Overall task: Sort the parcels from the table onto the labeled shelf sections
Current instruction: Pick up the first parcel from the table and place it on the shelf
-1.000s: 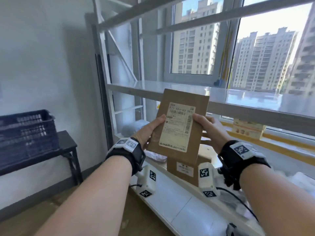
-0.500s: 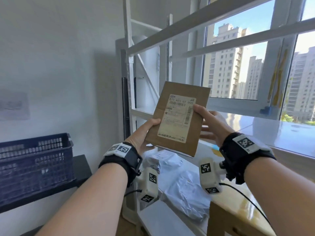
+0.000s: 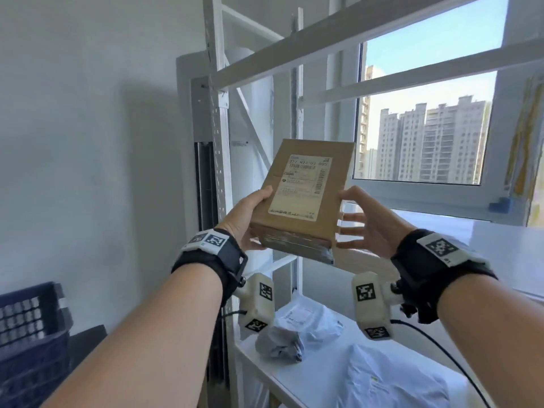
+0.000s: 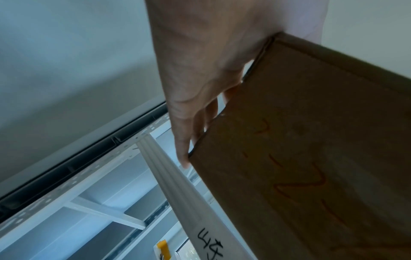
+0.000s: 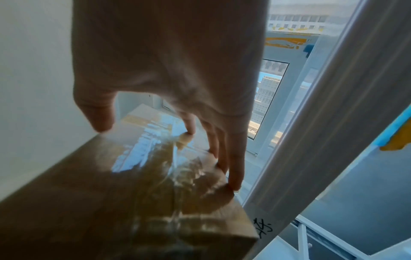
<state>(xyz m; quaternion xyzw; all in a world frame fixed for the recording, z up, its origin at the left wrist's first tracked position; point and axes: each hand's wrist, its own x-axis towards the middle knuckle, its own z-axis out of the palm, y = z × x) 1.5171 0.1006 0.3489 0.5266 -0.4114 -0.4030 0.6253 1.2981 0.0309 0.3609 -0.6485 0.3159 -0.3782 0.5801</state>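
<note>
Holding box (image 3: 306,198) aloft before shelf (image 3: 288,58), left hand (image 3: 245,219) gripping its left edge, right hand (image 3: 365,222) pinching right edge, fingers extended. Label (image 3: 297,185) reading "H24-02 005"; beam handwriting illegible.

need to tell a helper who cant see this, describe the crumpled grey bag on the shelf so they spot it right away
Start at the white metal shelf rack by the window and look at its lower white board. Near that board's front left corner lies the crumpled grey plastic mailer bag. Unlike the flatter, paler white mailer bags beside it, it is balled up and darker.
</note>
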